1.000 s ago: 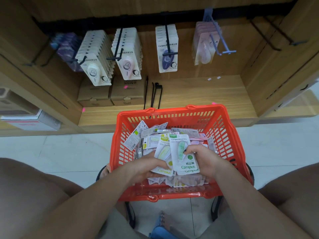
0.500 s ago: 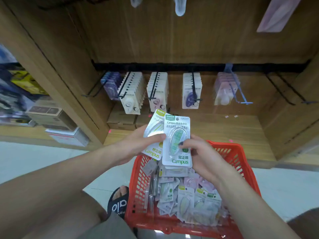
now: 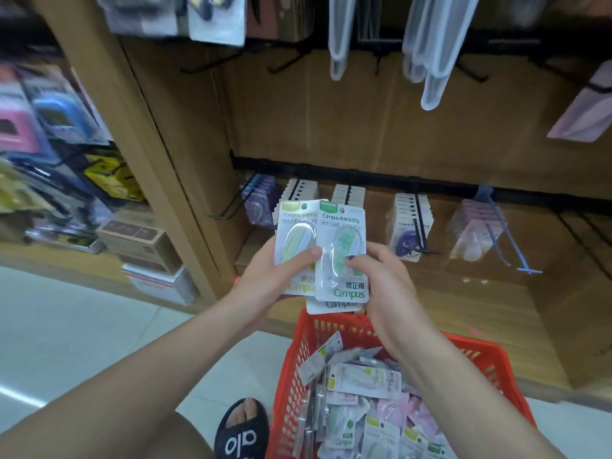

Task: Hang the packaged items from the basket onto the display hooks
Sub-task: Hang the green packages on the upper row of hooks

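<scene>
Several packs point(image 3: 341, 256) sat fanned between both hands, left hand point(image 3: 265, 276) pinching at nine o'clock, right hand point(image 3: 381, 279) at three, above the basket point(image 3: 490, 362). Hooks point(image 3: 422, 226) waited at twelve. Loosely overlapped, one pack could probably slip while threading.

Pale tiled floor point(image 3: 99, 342) in the near left, carrying a red plastic basket point(image 3: 291, 385) heaped with packaged items point(image 3: 364, 409), just beside a foot in a black slipper point(image 3: 240, 432). Beyond, a low wooden shelf point(image 3: 463, 313) bearing brown cardboard boxes point(image 3: 251, 253) at its far left, partly hidden. Further left, a second shelf point(image 3: 59, 260) stacked with brown and white boxes point(image 3: 145, 250). Small pink tags point(image 3: 476, 332) on the shelf edge.
</scene>
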### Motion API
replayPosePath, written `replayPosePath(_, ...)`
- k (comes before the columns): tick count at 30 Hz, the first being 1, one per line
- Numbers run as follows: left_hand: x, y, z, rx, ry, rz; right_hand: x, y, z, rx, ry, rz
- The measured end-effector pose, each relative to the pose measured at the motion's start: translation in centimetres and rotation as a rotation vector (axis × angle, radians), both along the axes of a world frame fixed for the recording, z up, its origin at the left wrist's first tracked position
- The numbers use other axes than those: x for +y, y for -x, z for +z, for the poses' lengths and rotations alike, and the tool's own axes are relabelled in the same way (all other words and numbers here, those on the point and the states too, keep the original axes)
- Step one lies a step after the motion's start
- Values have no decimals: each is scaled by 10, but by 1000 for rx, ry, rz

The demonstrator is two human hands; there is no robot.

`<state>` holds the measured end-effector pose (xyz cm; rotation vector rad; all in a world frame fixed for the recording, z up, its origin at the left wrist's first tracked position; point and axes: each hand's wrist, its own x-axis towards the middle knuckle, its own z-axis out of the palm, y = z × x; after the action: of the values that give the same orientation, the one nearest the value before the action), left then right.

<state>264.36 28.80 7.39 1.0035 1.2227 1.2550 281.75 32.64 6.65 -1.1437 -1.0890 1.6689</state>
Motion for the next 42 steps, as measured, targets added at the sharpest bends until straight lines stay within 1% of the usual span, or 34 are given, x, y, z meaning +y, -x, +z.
replayPosePath(5, 10, 14, 6, -39, -17, 61, 4, 21, 19, -59, -78, -18)
replayPosePath(12, 24, 25, 17, -67, -106, 196, 13, 45, 44, -114, -277, -44)
replayPosePath(18, 30, 30, 28, -93, -151, 170, 27, 58, 66, -39, -237, -86)
replayPosePath(23, 39, 40, 37, -104, -182, 248, 36, 67, 76, -84, -252, -38)
replayPosePath(26, 41, 47, 38, -117, -170, 265, 42, 70, 79, -27, -228, -3)
replayPosePath(30, 45, 57, 39, -182, -170, 323, 48, 72, 78, -9, -222, -17)
replayPosePath(34, 50, 62, 41, -178, -180, 369, 51, 76, 78, -38, -264, 3)
replayPosePath(38, 54, 65, 40, -201, -185, 408, 54, 83, 84, -54, -308, -34)
replayPosePath(42, 57, 72, 40, -198, -198, 449, 51, 88, 99, -22, -430, -76)
